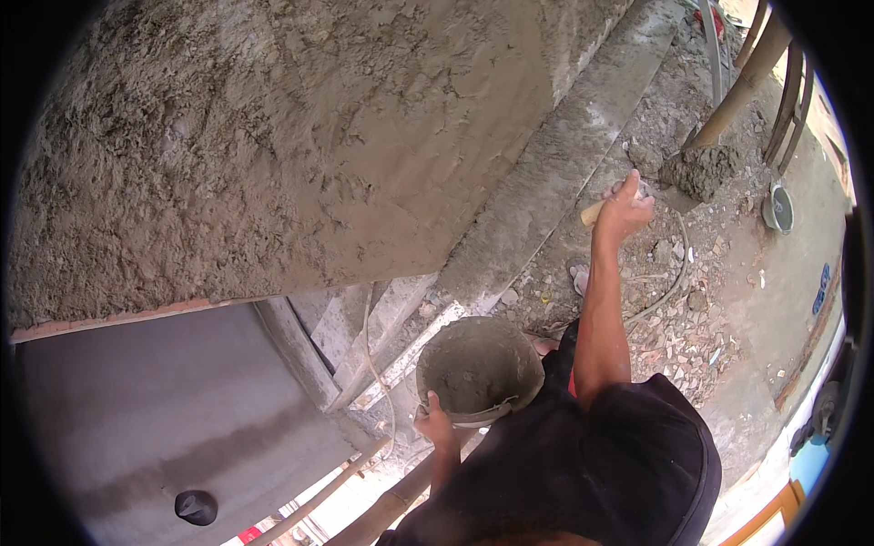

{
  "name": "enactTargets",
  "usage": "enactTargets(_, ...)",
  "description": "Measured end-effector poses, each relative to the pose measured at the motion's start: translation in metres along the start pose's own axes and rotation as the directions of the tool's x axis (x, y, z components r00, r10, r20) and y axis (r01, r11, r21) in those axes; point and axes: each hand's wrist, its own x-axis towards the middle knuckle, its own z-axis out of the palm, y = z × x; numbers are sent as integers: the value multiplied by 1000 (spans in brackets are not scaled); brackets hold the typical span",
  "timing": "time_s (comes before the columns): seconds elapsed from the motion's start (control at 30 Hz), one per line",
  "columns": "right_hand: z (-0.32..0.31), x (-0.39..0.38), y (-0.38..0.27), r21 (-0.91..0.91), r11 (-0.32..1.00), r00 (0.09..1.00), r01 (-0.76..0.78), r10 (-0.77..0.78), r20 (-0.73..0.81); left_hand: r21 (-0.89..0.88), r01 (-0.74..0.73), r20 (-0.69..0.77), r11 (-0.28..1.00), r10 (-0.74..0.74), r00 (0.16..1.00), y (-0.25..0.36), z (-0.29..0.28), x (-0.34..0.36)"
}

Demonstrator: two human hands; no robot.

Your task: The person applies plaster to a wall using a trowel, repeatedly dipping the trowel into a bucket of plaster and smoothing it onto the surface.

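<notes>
Plastering bucket (516, 350) at near centre, mortar (469, 384) inside, left hand (436, 424) gripping its left rim, right arm (608, 314) extended far, right hand (625, 214) clenched around wooden-handled trowel (592, 215).

Looking down from your head!
The left fisheye catches your left hand (437, 425) and right hand (626, 211) near, ground (774, 291) farther below.

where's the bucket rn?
Head view, just below centre: the bucket is in the left hand, gripped at its lower-left rim, with the black shirt to its lower right.
</notes>
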Motion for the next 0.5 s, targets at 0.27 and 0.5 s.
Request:
enactTargets(0.27,123,-189,9,-353,883,612,310,99,785,-71,103,-36,992,-106,994,27,-1,-23)
enactTargets(0.5,-15,-99,90,-602,649,723,465,114,682,-80,129,-123,988,-138,983,33,10,-17)
